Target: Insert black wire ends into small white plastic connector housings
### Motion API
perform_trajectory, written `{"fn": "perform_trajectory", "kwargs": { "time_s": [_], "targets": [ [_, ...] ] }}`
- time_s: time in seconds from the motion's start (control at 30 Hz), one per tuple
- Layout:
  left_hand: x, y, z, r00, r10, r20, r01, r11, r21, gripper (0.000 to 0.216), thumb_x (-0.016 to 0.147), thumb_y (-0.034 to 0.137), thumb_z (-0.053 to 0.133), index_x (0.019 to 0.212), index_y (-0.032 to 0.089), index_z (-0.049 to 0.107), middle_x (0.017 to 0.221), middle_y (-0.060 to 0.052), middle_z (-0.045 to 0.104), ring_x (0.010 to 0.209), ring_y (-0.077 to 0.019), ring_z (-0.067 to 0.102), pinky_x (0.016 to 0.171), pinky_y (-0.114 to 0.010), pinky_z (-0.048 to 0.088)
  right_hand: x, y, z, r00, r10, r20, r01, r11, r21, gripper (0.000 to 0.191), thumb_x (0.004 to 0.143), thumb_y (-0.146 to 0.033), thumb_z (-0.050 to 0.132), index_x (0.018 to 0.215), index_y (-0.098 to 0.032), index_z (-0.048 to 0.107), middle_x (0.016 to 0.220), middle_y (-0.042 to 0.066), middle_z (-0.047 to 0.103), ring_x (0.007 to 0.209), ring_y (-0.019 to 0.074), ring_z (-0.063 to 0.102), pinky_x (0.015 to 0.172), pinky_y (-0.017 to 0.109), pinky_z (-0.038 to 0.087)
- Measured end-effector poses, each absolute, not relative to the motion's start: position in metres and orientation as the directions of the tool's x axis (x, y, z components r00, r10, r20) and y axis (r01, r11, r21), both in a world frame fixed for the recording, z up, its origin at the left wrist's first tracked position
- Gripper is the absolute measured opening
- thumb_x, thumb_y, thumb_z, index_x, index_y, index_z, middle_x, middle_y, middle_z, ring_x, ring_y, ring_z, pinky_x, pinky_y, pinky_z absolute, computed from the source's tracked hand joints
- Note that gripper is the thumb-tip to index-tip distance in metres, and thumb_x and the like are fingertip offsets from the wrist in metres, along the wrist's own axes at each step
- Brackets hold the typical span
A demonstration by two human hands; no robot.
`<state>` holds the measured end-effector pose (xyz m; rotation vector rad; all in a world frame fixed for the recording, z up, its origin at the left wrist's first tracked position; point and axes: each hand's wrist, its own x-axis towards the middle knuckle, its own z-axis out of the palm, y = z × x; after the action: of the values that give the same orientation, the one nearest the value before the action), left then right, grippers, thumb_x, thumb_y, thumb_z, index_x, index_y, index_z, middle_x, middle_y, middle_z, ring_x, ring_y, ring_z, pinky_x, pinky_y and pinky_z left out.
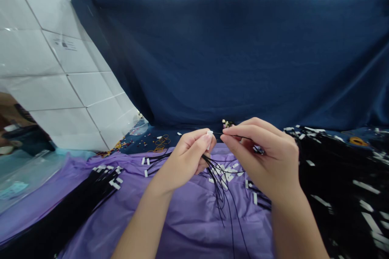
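Hung across the whole back, a dark blue backdrop (243, 60); to the left of it, a white tiled wall (45, 68). Spread over the work surface, a purple cloth (188, 230). Piled at the right edge, a big heap of black cords (343, 178) with white tags on them, by the look of it the larger stock. Laid out straight along the left, a neater bundle of tagged cords (75, 206), tag ends together, judged to be finished and sorted. Between the two, under the hands, a small fan of loose cords (223, 194) trailing toward the viewer, with scattered loose tags (226, 174) among them, so seemingly plenty left to fit. Farther back on the blue, a few yellow rubber bands (162, 141) and small beads. Raised above the purple cloth at centre, both hands close together: left hand (185, 162) curled, thumb and forefinger pinching a single white tag (209, 134); right hand (267, 158) likewise closed, fingertips pinching a thin cord end (219, 133) just beside that tag. Cannot tell whether the cord end is already inside the tag or only at its mouth; judged mid-way through fitting one piece, with the pile on the right far from used up
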<state>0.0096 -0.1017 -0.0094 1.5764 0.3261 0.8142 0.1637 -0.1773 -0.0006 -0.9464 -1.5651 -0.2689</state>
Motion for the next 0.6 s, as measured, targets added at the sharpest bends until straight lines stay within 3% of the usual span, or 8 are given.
{"fn": "perform_trajectory", "kwargs": {
  "time_s": [0.6],
  "targets": [
    [0.0065,-0.1074,-0.0052,0.684,0.679,0.265,-0.215,-0.159,0.964,0.036,0.094,0.046,0.049,0.070,0.020,0.046,0.054,0.007,0.027,0.043,-0.0068,0.022,0.039,-0.018,0.025,0.1562,-0.1764,-0.0008,0.091,0.427,0.900,0.702,0.614,-0.362,0.010,0.088,-0.011,0.066,0.091,-0.019,0.069,0.079,0.001,0.066,0.063,0.0108,0.057,0.054,0.025,0.047]
  ]
}}
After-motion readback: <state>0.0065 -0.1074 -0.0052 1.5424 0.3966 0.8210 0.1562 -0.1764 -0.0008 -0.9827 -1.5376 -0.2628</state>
